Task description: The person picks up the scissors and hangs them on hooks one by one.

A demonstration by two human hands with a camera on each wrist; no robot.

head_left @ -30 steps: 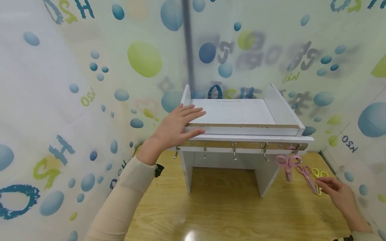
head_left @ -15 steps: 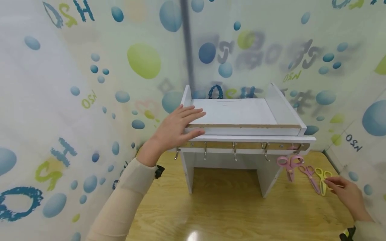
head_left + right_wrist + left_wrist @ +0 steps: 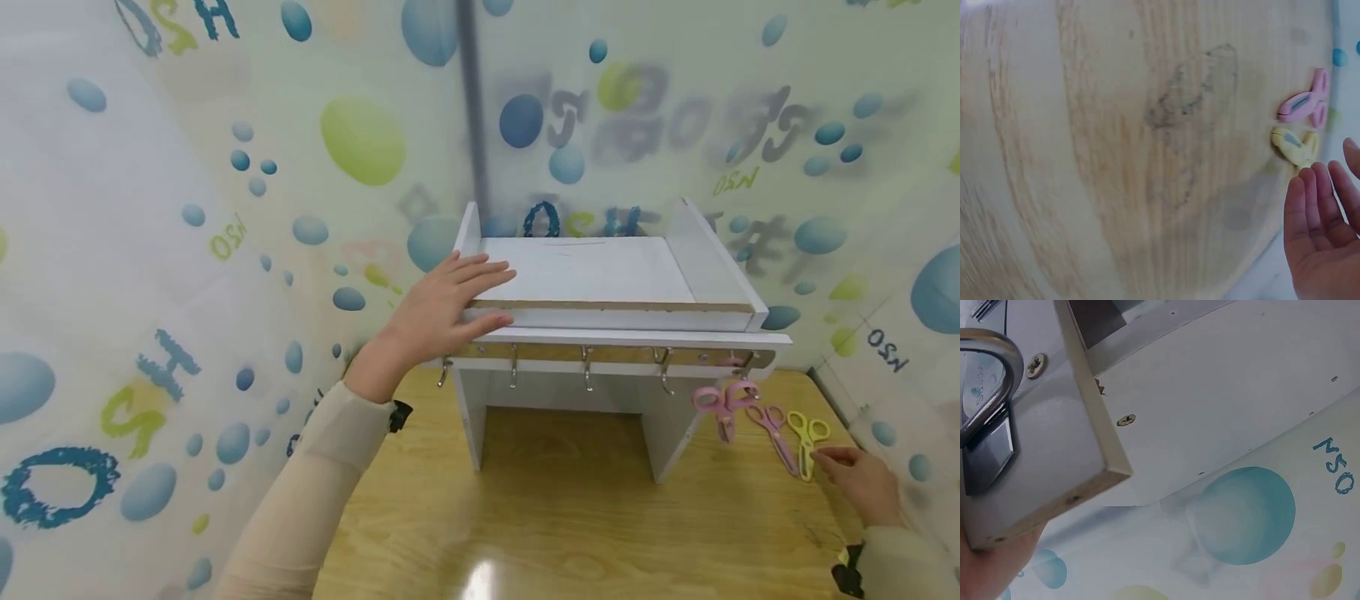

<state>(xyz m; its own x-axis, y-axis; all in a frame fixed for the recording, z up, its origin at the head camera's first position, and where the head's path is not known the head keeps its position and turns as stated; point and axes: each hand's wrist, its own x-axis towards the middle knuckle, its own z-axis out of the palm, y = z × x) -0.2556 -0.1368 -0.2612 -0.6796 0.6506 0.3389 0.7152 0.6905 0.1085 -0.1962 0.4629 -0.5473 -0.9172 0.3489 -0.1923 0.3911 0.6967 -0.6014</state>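
Note:
My left hand point(image 3: 442, 308) lies with spread fingers over the left end of a white shelf unit point(image 3: 585, 267) in the head view. In the left wrist view, part of that hand shows below the shelf's end board point(image 3: 1054, 437). My right hand point(image 3: 862, 483) is low over the table at the right, fingertips right beside the yellow scissors point(image 3: 808, 429). The right wrist view shows its loosely extended fingers holding nothing. Left of the yellow pair lie pink scissors point(image 3: 772, 437). Another pair of pink scissors point(image 3: 725, 404) hangs from the unit's rightmost hook.
A row of metal hooks point(image 3: 588, 371) runs along the unit's front rail. The unit stands on a wood-grain table point(image 3: 570, 525) with a rounded right edge. Patterned sheets point(image 3: 360, 142) with blue and green dots enclose the back and sides.
My right hand has shifted slightly right, off the yellow scissors that its fingertips overlapped. My left hand stays on the shelf unit. The head view has shifted a little.

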